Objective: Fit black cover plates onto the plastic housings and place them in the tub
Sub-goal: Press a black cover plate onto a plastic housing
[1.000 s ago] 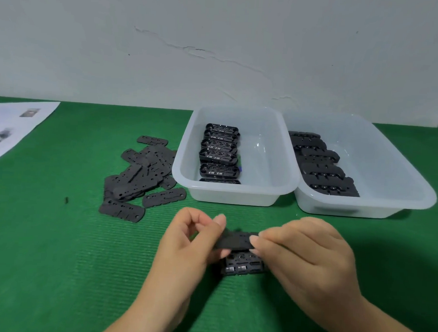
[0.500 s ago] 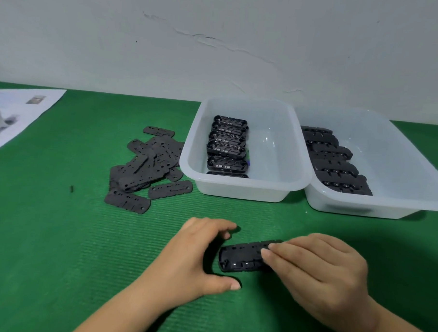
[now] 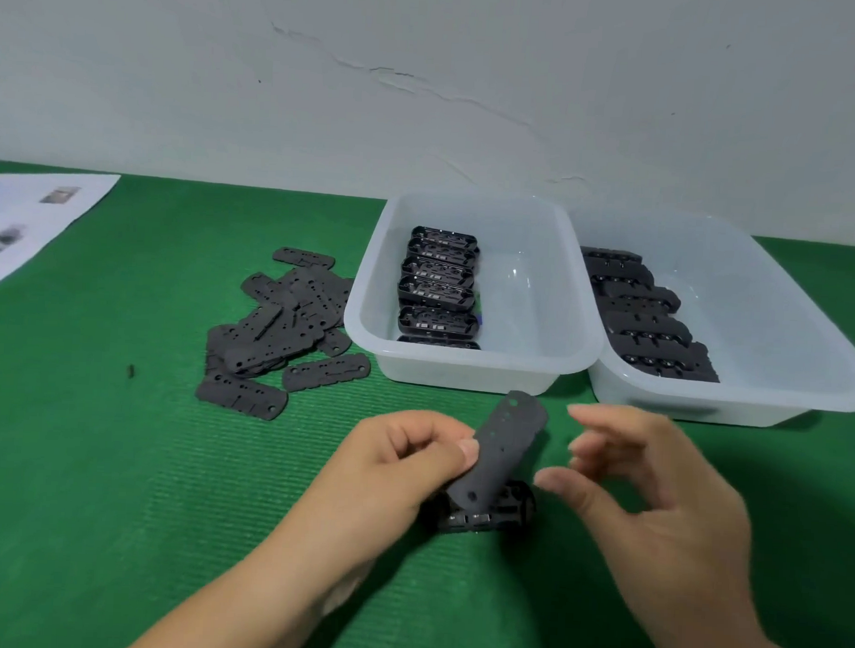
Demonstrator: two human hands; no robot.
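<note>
My left hand (image 3: 409,462) pinches a black plate (image 3: 501,452) between thumb and curled fingers, holding it tilted, one end up toward the tubs and the other down over the housing (image 3: 486,515). The housing lies on the green mat (image 3: 115,481) just under the plate, partly hidden by my left palm. My right hand (image 3: 653,500) floats beside the plate, grasping nothing, fingers loosely spread and blurred, thumb reaching toward the plate's edge without touching it.

Half a second ago the plate lay flat on the housing, my right fingertips pressing its end and my left hand cupped round the other end. Now the plate is lifted off and swung nearly lengthwise away from me, and my right hand has let go and pulled back to the right.

The left tub (image 3: 467,374) sits just past the plate's raised end, its near wall close. It holds a row of housings along its left side, with bare floor on its right side. The right tub (image 3: 706,409) touches it, with a row of black parts on its left side. The loose pile of plates (image 3: 278,337) lies left of the tubs, with a stretch of bare mat between it and my left hand. A paper sheet (image 3: 33,223) lies at the far left edge.
</note>
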